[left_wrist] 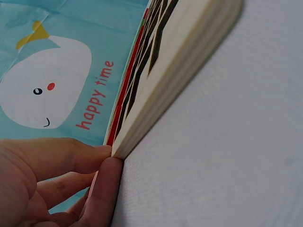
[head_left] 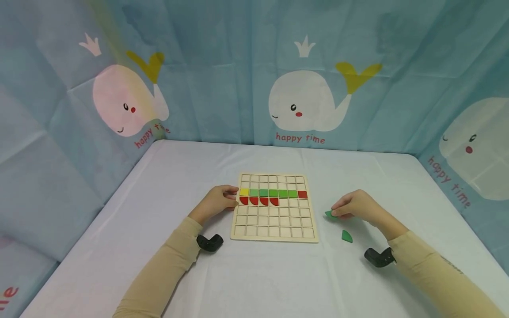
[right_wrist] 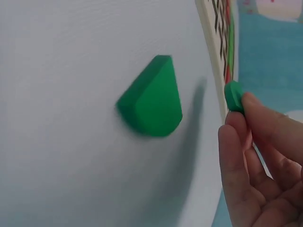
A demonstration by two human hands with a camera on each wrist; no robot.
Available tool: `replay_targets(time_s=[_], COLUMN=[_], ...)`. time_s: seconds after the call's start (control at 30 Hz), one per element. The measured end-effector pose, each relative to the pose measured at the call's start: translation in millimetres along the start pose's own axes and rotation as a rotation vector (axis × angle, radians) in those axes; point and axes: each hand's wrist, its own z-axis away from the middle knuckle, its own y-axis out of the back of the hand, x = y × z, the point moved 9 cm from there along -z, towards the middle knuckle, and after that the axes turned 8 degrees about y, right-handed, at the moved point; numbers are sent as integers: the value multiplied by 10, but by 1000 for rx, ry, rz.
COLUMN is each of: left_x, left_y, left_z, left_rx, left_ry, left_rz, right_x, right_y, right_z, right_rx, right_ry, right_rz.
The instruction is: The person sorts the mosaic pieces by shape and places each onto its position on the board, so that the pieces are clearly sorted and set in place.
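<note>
A square wooden grid board [head_left: 274, 232] lies on the table, and my left hand [head_left: 214, 203] grips its left edge between thumb and finger. One row of the board holds square tiles: a yellow one [head_left: 244, 192], several green ones [head_left: 273, 193] and a red one [head_left: 302, 194] at the right end. Just below, several red quarter-circle pieces [head_left: 254, 201] fill cells from the left. Right of the board, my right hand [head_left: 362, 207] pinches a green quarter-circle piece [right_wrist: 233, 96] by thumb and fingertips. Another green quarter-circle piece [head_left: 347, 236] lies on the cloth nearer to me.
White cloth covers the table [head_left: 270, 282]. A blue curtain [head_left: 222, 88] with whale prints hangs behind and at both sides. Black curved devices, one at the left wrist [head_left: 210, 243] and one at the right [head_left: 379, 257], stick out beside the sleeves.
</note>
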Motion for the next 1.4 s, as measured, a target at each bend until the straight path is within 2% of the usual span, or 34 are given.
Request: replay_targets(time_s=[0.27,0.5,0.73,0.93,1.03,1.17,1.4], left_x=[-19,-15,-23,-25,-31,-30,-28], left_y=[-23,-16,-19,-11,-13,-12,-8], left_z=[-31,-41,-47,-44,-44,-39,-33], left_rx=[9,15,15,19,15,11,12], left_ry=[0,12,19,18,19,21,17], left_rz=[8,10,4,7,5,19,13], right_x=[-187,-368,-460,-590,-651,-712,-729], right_y=[-163,-294,-423,-517,-562,-636,-718], right_z=[-249,-432,-598,-675,-697,-722,-780], right_rx=[47,44,50,57,60,55,42], right_ry=[-39,5,-13,-23,-14,9,24], right_rz=[-70,-143,-201,-222,-212,-251,-286])
